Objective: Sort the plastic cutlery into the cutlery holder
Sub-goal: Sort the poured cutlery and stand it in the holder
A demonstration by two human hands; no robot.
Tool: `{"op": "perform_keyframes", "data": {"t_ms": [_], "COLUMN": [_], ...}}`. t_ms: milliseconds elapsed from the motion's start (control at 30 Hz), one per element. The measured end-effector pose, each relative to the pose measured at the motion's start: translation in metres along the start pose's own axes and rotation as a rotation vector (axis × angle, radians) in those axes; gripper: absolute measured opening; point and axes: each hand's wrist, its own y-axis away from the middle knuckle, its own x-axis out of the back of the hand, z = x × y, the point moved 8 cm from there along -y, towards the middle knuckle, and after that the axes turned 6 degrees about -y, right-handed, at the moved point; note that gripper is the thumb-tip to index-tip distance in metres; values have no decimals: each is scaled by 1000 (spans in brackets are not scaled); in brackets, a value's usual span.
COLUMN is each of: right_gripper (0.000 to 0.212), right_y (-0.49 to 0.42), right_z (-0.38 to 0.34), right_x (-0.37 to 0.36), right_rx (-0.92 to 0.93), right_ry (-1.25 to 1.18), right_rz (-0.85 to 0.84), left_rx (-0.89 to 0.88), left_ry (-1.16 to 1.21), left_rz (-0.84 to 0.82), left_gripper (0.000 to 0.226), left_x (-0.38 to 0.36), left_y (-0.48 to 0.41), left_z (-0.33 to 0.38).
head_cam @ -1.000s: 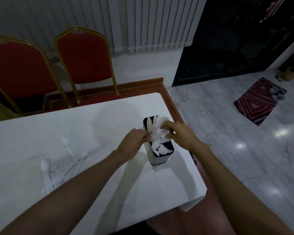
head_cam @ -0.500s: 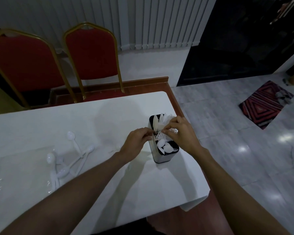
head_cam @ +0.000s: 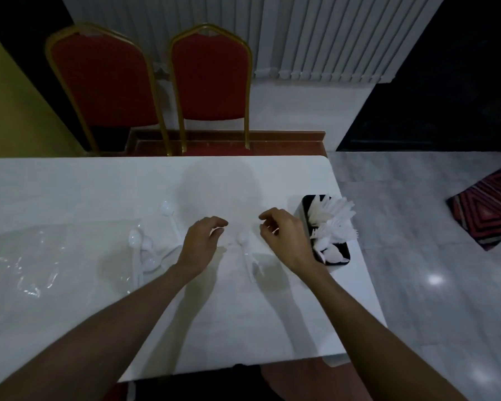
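Between the two hands, on the white table (head_cam: 99, 192), lay a single white spoon (head_cam: 243, 247), bowl away from the person, touched by neither; the left hand (head_cam: 201, 244) hovered just to its left with fingers loosely curled and nothing in them; the right hand (head_cam: 287, 241) hung just to its right, thumb and forefinger apart, equally empty. Just beyond the back of the right hand stood the black cutlery holder (head_cam: 305, 209), close to the table's edge, crowded with white forks, knives and spoons fanned outward; more loose spoons (head_cam: 141, 250) lay well to the left of the left hand, beside a clear plastic wrapper (head_cam: 21, 264).

The likeliest trouble seemed the holder itself; a careless swing of the right wrist could knock it toward the edge, and pushing another piece into that packed bundle might snag the tines and spill some out. White plastic on white cloth in dim light could also cause a fumbled pinch.

No brand, label or legible writing showed anywhere.
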Motion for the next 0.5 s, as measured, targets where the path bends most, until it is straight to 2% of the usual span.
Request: {"op": "perform_keyframes", "data": {"t_ms": [200,333,500], "right_gripper": [33,47,86], "right_y": [7,22,41], "right_z": [35,56,72], "right_x": [-78,-99,-110], "right_rx": [-337,-486,-678], "right_ry": [64,96,163], "right_rz": [-127,-59,12], "left_rx": [189,363,452], "left_ry": [-69,-73,-76], "left_rz": [-30,-5,-73], "left_gripper": [15,10,17], "left_x": [13,29,28], "left_y": [45,73,90], "left_z": [-72,-121,-149]}}
